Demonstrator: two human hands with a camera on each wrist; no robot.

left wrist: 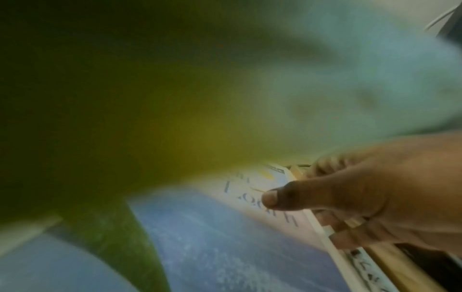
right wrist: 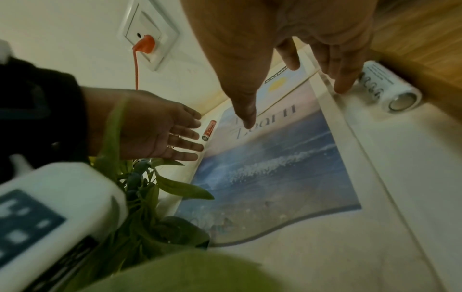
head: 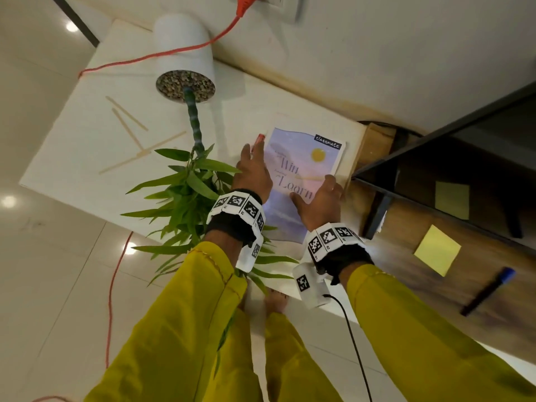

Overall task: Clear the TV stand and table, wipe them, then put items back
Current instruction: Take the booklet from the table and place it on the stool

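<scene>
Lilac notebook (head: 301, 172) lies under both spread hands, left hand (head: 253, 172) and right hand (head: 322, 198).

A green-yellow blur (left wrist: 112, 118) is swallowing most of the left wrist view, and the red plug (head: 246, 2) is running off the frame's top.

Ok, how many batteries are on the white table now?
2. A red battery at the notebook's left edge, by the left hand; a white battery off its right edge, against the wooden stand. Others may be hidden.
</scene>
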